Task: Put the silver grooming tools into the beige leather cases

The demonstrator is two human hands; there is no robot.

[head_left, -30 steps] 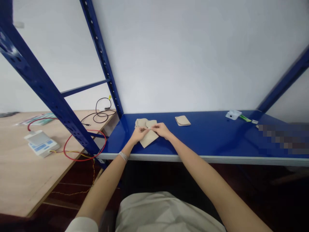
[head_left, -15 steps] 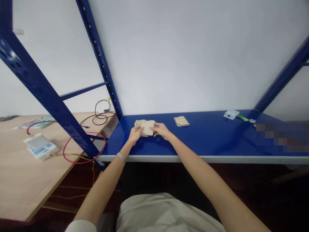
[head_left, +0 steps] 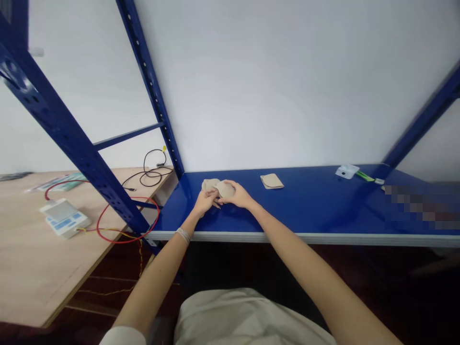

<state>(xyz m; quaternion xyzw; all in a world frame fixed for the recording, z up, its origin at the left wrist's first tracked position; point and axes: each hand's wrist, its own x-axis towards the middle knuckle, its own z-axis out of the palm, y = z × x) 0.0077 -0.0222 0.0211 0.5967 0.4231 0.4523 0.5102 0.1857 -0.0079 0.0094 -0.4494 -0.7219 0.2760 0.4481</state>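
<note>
In the head view, the held beige piece [head_left: 226,189] is over the left part of the blue shelf [head_left: 316,206], between its back edge and its pale front edge and well to the left of its middle. The right hand [head_left: 240,195] grasps it from the right, fingers wrapped over its far and right sides, the thumb nearest the front edge. What shows of the piece is a rounded face turned up; it slants from the shelf's back left toward its front right, though the fingers cover so much that its true long axis cannot be told. The left hand [head_left: 205,200] is at the piece's left end, on the front-edge side, with its fingers bent — whether they pinch the piece or only rest against it, I cannot tell. Just beyond the left hand, toward the shelf's back left corner, lies a second beige piece [head_left: 209,183], partly hidden. A folded beige piece [head_left: 272,181] lies flat near the back edge, well apart from the right hand — its sides slant slightly, and it is close to square. Near the back right corner are a pale packet [head_left: 347,171] and a green item [head_left: 365,176], side by side.
</note>
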